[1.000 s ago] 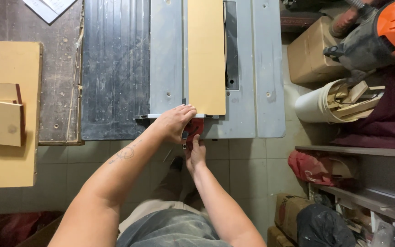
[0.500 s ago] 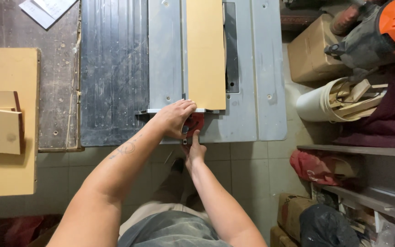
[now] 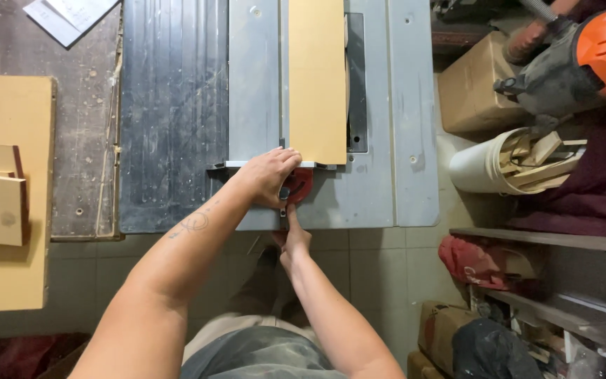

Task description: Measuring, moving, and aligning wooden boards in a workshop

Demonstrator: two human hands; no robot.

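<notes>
A long tan wooden board (image 3: 317,77) lies lengthwise on the grey table saw (image 3: 380,140), its near end against a metal mitre gauge bar (image 3: 247,165). My left hand (image 3: 268,175) rests on the gauge's red head (image 3: 301,184), fingers pressed at the board's near corner. My right hand (image 3: 292,238) is below it at the table's front edge, gripping the gauge's dark handle (image 3: 284,214). The saw's dark slot (image 3: 356,84) runs just right of the board.
A dark ribbed extension (image 3: 170,112) adjoins the saw on the left. Tan boards (image 3: 1,196) are stacked far left. On the right are a cardboard box (image 3: 468,88), a white bucket of wood offcuts (image 3: 506,165), an orange-topped tool (image 3: 597,52) and cluttered shelves (image 3: 541,281).
The board, gauge and both hands have slid slightly forward along the saw table, away from me. The grips look unchanged.
</notes>
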